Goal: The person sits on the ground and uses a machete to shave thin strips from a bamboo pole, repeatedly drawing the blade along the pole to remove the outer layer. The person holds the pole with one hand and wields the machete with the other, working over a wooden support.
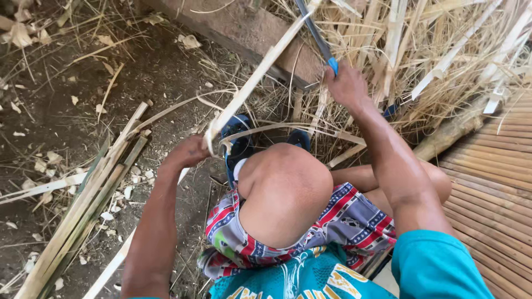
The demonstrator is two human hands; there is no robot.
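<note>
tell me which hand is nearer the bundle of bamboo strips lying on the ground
Left. The left hand grips a bamboo strip just right of the bundle; the right hand holds a blue-handled knife farther right.

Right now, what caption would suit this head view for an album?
Seated person's left hand grips a bamboo strip while the right hand draws a blue-handled knife along it.
</note>
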